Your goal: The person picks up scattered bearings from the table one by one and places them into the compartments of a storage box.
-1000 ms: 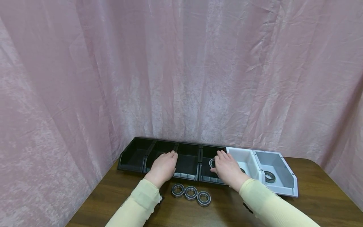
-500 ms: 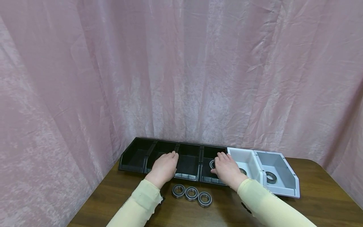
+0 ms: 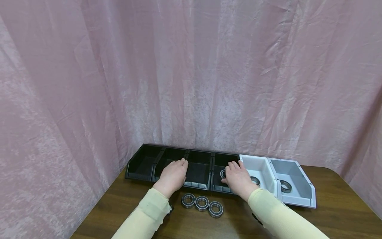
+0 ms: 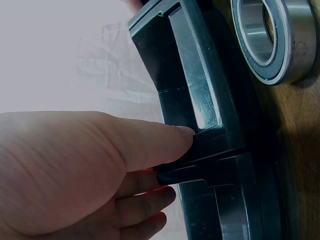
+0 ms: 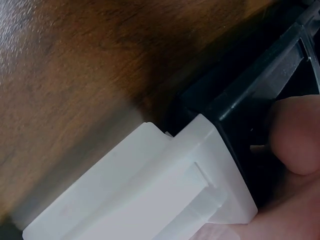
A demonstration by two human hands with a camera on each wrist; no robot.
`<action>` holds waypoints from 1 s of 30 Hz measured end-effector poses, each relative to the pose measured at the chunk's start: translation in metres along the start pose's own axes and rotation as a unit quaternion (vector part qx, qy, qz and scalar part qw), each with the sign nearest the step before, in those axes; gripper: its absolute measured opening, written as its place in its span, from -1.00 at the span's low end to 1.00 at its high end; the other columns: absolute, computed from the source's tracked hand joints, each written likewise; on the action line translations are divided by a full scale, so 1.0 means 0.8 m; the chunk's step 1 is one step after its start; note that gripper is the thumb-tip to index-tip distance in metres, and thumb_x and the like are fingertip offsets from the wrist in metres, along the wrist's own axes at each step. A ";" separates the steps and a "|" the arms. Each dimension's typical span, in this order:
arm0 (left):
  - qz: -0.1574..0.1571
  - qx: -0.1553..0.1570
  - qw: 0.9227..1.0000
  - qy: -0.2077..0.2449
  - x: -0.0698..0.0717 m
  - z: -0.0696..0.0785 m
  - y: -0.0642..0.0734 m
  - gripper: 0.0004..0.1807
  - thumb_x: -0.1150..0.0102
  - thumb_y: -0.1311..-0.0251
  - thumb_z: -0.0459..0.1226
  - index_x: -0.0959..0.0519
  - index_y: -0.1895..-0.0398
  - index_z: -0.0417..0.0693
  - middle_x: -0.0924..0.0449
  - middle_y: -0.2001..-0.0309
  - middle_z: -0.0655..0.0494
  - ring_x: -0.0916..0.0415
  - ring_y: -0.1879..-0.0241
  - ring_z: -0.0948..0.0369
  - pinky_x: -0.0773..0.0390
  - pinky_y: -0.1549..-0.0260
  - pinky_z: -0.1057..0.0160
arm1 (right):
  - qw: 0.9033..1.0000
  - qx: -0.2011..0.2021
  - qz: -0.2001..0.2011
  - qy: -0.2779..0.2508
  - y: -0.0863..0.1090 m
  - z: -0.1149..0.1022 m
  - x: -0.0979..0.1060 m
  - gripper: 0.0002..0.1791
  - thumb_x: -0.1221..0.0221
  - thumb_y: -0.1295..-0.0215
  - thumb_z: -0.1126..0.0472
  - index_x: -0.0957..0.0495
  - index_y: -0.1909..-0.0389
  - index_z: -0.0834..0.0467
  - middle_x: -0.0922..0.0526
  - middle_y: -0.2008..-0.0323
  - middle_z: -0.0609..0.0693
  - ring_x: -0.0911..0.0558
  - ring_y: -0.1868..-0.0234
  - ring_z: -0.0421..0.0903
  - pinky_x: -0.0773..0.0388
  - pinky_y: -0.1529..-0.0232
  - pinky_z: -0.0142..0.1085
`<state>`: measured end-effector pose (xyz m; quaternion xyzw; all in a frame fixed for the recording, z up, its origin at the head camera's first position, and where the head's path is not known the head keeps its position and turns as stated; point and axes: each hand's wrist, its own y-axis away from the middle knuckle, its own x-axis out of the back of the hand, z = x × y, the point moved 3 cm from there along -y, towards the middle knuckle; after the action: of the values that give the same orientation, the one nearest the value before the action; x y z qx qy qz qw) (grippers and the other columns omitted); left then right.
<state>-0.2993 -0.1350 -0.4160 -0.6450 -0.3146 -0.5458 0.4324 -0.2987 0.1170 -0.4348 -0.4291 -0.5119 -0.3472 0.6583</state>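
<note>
My left hand (image 3: pixel 172 176) holds the side wall between the second and third black bins (image 3: pixel 197 169). In the left wrist view, its thumb (image 4: pixel 150 145) lies on one side of that wall and the fingers (image 4: pixel 145 205) on the other. My right hand (image 3: pixel 238 179) grips the rightmost black bin (image 3: pixel 217 186) where it meets the white bin (image 3: pixel 264 169). Its thumb (image 5: pixel 297 135) reaches inside the black bin; the fingertips beyond the wall are mostly hidden. Beside this hand, a ball bearing (image 3: pixel 222 174) in the black bin is partly covered.
Three ball bearings (image 3: pixel 202 203) lie in a row on the wooden table (image 3: pixel 191 227) before the bins. One bearing (image 3: pixel 255 181) sits in the white bin, another (image 3: pixel 286 186) in the grey bin (image 3: pixel 293 172) at the right end. A pink curtain (image 3: pixel 191 83) hangs behind.
The right hand has shifted slightly left, so more of the bearing in the white bin shows. The left hand keeps its place on the bin wall.
</note>
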 end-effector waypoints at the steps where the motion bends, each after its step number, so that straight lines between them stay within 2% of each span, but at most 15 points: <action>1: -0.001 0.000 1.000 0.001 0.000 0.000 0.000 -0.35 -0.56 -0.36 -0.26 -0.57 -0.44 -0.30 -0.58 -0.45 -0.23 -0.57 -0.43 -0.09 -0.51 -0.47 -0.05 | 1.000 -0.001 -0.001 0.004 0.000 0.000 0.000 -0.44 -0.44 -0.47 0.02 -0.64 -0.15 0.45 -0.65 -0.28 0.41 -0.57 -0.41 0.35 -0.35 -0.55 0.28; 9: 0.000 -0.002 1.000 -0.004 0.002 0.001 0.001 -0.35 -0.56 -0.35 -0.26 -0.57 -0.44 -0.30 -0.59 -0.44 -0.24 -0.58 -0.41 -0.08 -0.52 -0.46 -0.04 | 1.000 0.004 0.014 0.022 -0.001 -0.002 0.000 -0.47 -0.50 -0.40 0.01 -0.67 -0.03 0.41 -0.72 -0.11 0.33 -0.64 -0.29 0.30 -0.40 -0.50 0.29; 14: 0.001 -0.002 1.000 -0.004 0.001 0.000 0.000 -0.35 -0.57 -0.34 -0.25 -0.58 -0.43 -0.30 -0.59 -0.43 -0.24 -0.59 -0.40 -0.08 -0.53 -0.45 -0.04 | 0.999 0.007 0.009 0.037 -0.001 -0.005 0.002 -0.49 -0.51 -0.38 -0.01 -0.68 0.02 0.38 -0.73 0.02 0.25 -0.65 -0.19 0.25 -0.41 -0.49 0.28; 20: 0.000 -0.002 1.000 -0.009 0.000 0.000 -0.001 -0.35 -0.56 -0.35 -0.25 -0.58 -0.44 -0.30 -0.59 -0.44 -0.23 -0.58 -0.41 -0.08 -0.52 -0.46 -0.03 | 0.999 0.008 0.003 0.031 -0.001 -0.005 0.003 -0.51 -0.52 -0.36 0.00 -0.68 0.06 0.38 -0.72 0.10 0.23 -0.65 -0.14 0.25 -0.38 -0.50 0.30; 25: -0.004 0.000 1.000 -0.009 0.000 0.001 -0.001 -0.35 -0.55 -0.37 -0.25 -0.57 -0.45 -0.30 -0.58 -0.45 -0.23 -0.57 -0.43 -0.07 -0.50 -0.47 -0.03 | 1.000 0.012 -0.006 0.028 -0.002 -0.005 0.005 -0.50 -0.51 -0.36 -0.01 -0.69 0.07 0.39 -0.71 0.13 0.22 -0.65 -0.10 0.24 -0.37 -0.49 0.32; 30: 0.000 -0.006 1.000 -0.012 0.003 0.001 0.000 -0.36 -0.54 -0.38 -0.25 -0.57 -0.44 -0.32 -0.59 -0.44 -0.24 -0.58 -0.42 -0.07 -0.51 -0.47 -0.02 | 0.999 0.011 -0.026 0.031 -0.005 -0.007 0.007 -0.51 -0.48 -0.40 0.00 -0.70 0.03 0.40 -0.73 0.08 0.26 -0.65 -0.16 0.26 -0.33 -0.52 0.34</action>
<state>-0.2988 -0.1344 -0.4137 -0.6543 -0.3167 -0.5398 0.4245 -0.2988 0.1107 -0.4292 -0.3973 -0.5060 -0.3714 0.6694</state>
